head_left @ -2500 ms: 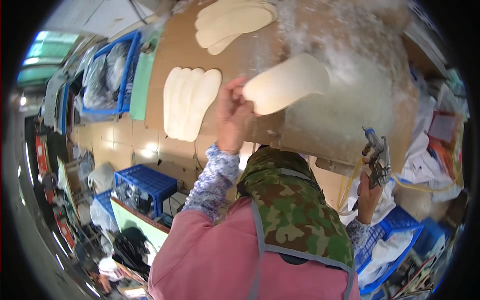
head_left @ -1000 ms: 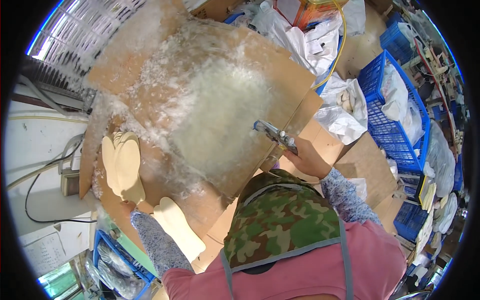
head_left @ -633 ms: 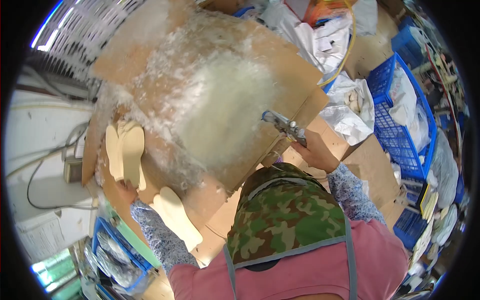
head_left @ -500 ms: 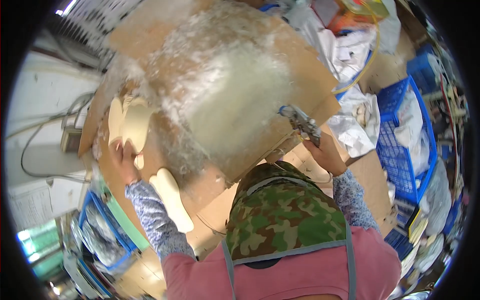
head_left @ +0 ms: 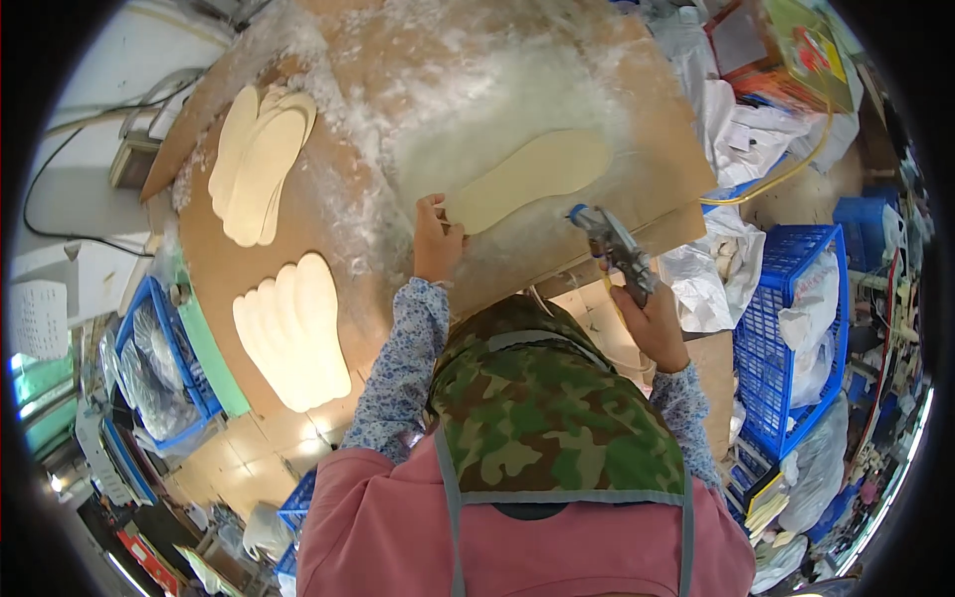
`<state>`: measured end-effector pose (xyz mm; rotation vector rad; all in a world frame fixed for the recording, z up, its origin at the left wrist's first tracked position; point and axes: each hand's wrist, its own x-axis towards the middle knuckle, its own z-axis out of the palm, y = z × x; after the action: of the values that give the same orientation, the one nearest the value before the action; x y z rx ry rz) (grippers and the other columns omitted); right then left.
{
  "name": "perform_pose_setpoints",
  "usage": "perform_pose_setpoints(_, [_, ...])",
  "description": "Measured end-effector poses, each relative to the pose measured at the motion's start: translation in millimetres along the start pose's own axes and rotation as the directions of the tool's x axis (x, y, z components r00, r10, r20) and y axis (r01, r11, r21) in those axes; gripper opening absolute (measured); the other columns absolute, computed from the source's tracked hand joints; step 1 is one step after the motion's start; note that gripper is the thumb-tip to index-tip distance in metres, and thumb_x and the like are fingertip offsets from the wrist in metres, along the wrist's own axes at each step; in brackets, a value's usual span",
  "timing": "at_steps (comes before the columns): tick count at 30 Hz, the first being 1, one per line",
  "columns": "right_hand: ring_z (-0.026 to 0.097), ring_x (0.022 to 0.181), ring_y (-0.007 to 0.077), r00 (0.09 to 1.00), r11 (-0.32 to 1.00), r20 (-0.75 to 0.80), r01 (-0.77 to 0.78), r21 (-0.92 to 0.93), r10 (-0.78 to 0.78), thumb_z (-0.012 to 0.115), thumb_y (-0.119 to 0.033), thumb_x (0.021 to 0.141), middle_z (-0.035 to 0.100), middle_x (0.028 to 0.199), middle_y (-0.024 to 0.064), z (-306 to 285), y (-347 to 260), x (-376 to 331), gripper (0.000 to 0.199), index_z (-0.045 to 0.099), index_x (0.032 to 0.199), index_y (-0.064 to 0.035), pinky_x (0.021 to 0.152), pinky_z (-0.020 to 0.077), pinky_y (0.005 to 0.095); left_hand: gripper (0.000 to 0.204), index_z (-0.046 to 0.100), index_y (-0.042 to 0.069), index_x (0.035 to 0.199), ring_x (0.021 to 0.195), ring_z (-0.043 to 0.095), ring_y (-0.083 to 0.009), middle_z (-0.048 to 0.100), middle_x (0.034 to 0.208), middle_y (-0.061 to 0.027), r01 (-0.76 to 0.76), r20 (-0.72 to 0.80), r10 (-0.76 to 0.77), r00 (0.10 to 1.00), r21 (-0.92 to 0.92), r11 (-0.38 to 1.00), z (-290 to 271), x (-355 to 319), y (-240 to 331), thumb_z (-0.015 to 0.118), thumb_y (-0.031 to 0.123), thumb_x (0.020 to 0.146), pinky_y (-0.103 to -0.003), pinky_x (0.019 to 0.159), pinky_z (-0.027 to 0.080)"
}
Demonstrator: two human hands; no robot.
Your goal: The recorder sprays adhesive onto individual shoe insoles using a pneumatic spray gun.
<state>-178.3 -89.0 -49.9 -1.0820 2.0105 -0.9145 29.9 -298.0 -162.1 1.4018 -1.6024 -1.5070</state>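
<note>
Head view — right hand (head_left: 649, 320): fingers wrapped round a spray gun (head_left: 622, 254), its blue tip near the insole. Left hand (head_left: 438, 244): thumb and fingers pinched on the near end of one cream insole (head_left: 537, 177), reaching away rightward over white-dusted cardboard (head_left: 652, 149). Left of that hand — fanned insoles (head_left: 290, 333); farther off, an overlapping pile (head_left: 261, 167).

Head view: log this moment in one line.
left hand: holds insole by one end | right hand: holds spray gun | below insole: whitened cardboard | picture left: fanned insoles
</note>
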Motion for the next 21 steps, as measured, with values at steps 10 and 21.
perform_pose_setpoints(10, [0.06,0.088,0.0298,0.938,0.984,0.3,0.175,0.018,-0.172,0.058,-0.007,0.086,0.063,0.097,0.018,41,-31,23,0.033,0.05,0.116,0.0028,0.074,0.0476,0.035,0.048,0.03,-0.003,0.127,0.082,0.059,-0.0166,0.053,0.098,-0.0136,0.016,0.03,-0.009,1.0,-0.245,0.969,1,-7,-35,0.048,-0.006,0.082,-0.027,0.067,0.052])
perform_pose_setpoints(21, [0.062,0.084,0.0376,0.946,0.965,0.216,0.258,-0.05,-0.242,0.057,-0.005,0.085,0.064,0.089,0.0182,30,-27,36,0.03,0.049,0.113,-0.0001,0.071,0.0483,0.0386,0.043,0.035,-0.003,0.124,0.076,0.061,-0.0161,0.054,0.096,-0.0122,0.03,-0.016,-0.033,0.999,-0.156,0.987,4,-8,-16,0.052,-0.004,0.085,-0.026,0.063,0.052])
